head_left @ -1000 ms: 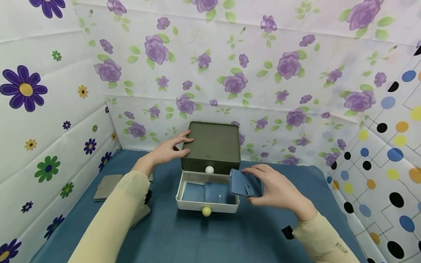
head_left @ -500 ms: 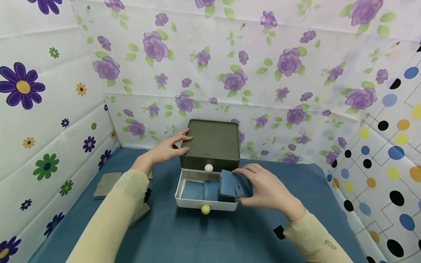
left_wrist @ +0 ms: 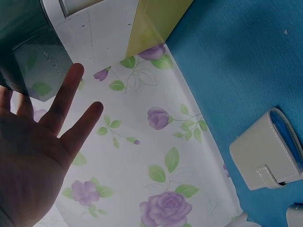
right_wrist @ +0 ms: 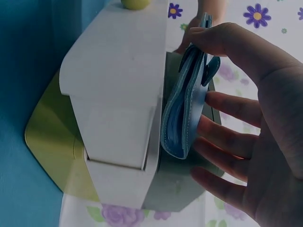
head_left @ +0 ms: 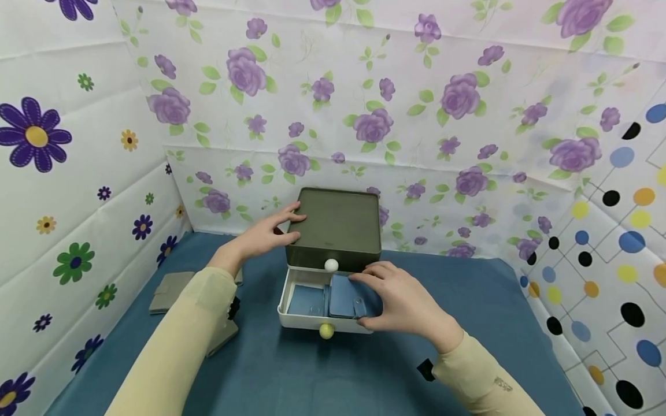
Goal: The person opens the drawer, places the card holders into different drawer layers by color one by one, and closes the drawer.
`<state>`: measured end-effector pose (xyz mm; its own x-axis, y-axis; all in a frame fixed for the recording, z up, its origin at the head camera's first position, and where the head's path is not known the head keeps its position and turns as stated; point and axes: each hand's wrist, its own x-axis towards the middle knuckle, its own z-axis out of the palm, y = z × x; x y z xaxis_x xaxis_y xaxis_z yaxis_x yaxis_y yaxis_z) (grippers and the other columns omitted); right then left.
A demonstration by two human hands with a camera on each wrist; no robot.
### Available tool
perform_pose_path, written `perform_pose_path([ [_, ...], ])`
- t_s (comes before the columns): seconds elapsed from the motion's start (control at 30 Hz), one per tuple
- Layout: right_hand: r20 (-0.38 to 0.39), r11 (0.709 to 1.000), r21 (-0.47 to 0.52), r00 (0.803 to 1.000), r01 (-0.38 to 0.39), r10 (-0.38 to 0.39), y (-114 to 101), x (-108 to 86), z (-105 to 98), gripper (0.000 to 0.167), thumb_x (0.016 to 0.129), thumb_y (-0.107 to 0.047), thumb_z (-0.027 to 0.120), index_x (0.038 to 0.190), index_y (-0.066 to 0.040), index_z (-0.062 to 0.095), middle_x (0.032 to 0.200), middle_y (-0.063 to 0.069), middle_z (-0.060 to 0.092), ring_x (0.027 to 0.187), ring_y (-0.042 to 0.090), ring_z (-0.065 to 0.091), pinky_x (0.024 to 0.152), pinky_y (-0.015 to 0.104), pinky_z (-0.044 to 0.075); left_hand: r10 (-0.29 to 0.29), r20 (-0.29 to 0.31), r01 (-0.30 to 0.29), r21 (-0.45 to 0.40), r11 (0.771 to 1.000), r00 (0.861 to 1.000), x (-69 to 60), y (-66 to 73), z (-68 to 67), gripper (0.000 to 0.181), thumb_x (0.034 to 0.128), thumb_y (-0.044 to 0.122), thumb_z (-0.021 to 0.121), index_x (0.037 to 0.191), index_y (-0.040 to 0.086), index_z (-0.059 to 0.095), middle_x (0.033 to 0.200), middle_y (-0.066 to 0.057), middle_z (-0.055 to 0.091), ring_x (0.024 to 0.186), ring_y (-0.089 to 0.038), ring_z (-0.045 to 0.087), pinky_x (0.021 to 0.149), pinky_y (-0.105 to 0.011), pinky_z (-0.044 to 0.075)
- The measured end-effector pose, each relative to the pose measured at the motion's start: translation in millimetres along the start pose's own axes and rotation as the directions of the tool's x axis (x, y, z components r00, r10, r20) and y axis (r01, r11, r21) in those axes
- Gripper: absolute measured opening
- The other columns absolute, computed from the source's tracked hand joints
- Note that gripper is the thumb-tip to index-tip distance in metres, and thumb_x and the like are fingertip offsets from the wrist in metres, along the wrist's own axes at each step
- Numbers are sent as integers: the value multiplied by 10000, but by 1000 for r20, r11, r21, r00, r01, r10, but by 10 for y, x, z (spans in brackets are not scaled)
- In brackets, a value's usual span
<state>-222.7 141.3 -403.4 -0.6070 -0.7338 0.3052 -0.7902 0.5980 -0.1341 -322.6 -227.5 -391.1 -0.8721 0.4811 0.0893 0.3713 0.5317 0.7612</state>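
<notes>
Your right hand (head_left: 411, 303) pinches a blue, flat, leather-look wallet (head_left: 344, 297) over the right part of the white plastic drawer (head_left: 304, 322); your left hand (head_left: 260, 236) is spread, resting on the left edge of the dark olive box top (head_left: 338, 225). Another blue wallet (head_left: 306, 300) lies in the drawer. Beyond, a blue cloth (head_left: 291, 375) covers the table, with white hangings around: purple roses (head_left: 245, 70) behind, daisies (head_left: 36, 136) left, coloured dots (head_left: 621, 157) right. Since a second ago, the pinched wallet has shifted left from the drawer's right side
</notes>
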Motion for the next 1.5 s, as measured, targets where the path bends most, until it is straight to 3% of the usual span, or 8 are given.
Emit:
perform_pose_path([
  [0.57, -71, 995, -78, 995, 67, -73, -165, 150, 201, 695, 800, -536, 931, 1377, -200, 736, 1320, 34, 679, 1344, 274, 552, 1061, 480, 524, -10, -12, 10, 12, 1000, 1000, -23, 49, 1, 567, 1111, 362, 619, 1622, 148, 500, 1799, 31, 102, 1470, -384, 457, 1107, -579, 453],
  [0.97, -105, 982, -129, 983, 138, -152, -252, 277, 257, 709, 776, -535, 957, 1367, -211, 738, 1339, 31, 671, 1367, 280, 522, 1075, 467, 512, -8, -9, 8, -2, 1000, 1000, -22, 45, -1, 561, 1115, 366, 612, 1624, 159, 495, 1797, 59, 91, 1559, -334, 341, 1136, -575, 429],
  [1.2, -119, 977, -139, 977, 158, -175, -296, 313, 286, 708, 773, -534, 961, 1367, -218, 742, 1338, 32, 679, 1364, 285, 525, 1113, 463, 482, -23, -15, 23, 10, 1000, 1000, -33, 51, 22, 558, 1111, 376, 617, 1620, 181, 500, 1791, 94, 98, 1517, -335, 407, 1124, -560, 447],
  [1.5, -126, 968, -187, 973, 168, -193, -329, 378, 310, 689, 784, -570, 941, 1354, -233, 751, 1326, 34, 688, 1369, 293, 523, 1128, 472, 468, -14, -7, 14, -10, 1000, 1000, -17, 54, 3, 563, 1113, 367, 614, 1624, 166, 491, 1794, 92, 85, 1536, -320, 377, 1121, -557, 444],
])
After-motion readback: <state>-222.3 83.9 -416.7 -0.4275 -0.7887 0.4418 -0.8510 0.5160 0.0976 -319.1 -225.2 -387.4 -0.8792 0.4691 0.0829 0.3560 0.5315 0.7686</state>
